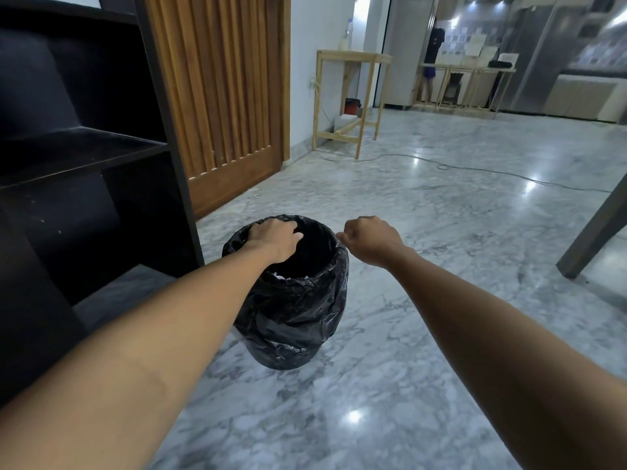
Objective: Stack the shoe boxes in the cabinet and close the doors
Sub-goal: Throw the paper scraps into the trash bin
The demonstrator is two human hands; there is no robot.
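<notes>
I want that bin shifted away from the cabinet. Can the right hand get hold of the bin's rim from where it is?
Probably yes. The right hand is curled at the rim of the bin, nothing between them; the left hand grips the opposite edge.

Both forearms are bare with no sleeves in view, and the left hand (271,240) and right hand (369,239) wear no gloves, rings or watch.

We note: glossy grey marble floor (424,266); white wall (319,22); slatted brown wooden door (224,96); pale wooden tall table (349,96); ceiling-light glare on floor.
</notes>
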